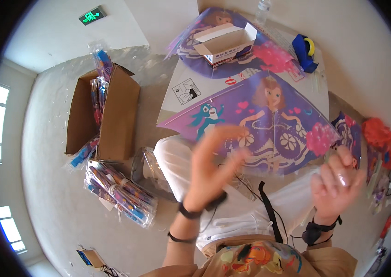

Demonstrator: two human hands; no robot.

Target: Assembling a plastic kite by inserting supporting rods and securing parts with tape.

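Observation:
A purple printed kite (232,111) with a princess figure, a blue rabbit and pink flowers lies over the near part of the white table (168,100) and hangs over my lap. A thin rod runs along its upper left edge. My left hand (209,166), slightly blurred, is above the kite's lower left part, thumb and fingers apart with nothing visible between them. Close to the kite's right corner, my right hand (336,187) has its fingers curled in. A shiny spot shows at those fingers, but what they hold, if anything, cannot be made out.
More printed kite sheets (191,55) lie at the table's back under an open white box (230,46). A blue tape dispenser (304,53) and a clear bottle (262,11) stand there too. Left on the floor are a cardboard carton (119,113) and bagged kites (121,191); right, red material (377,133).

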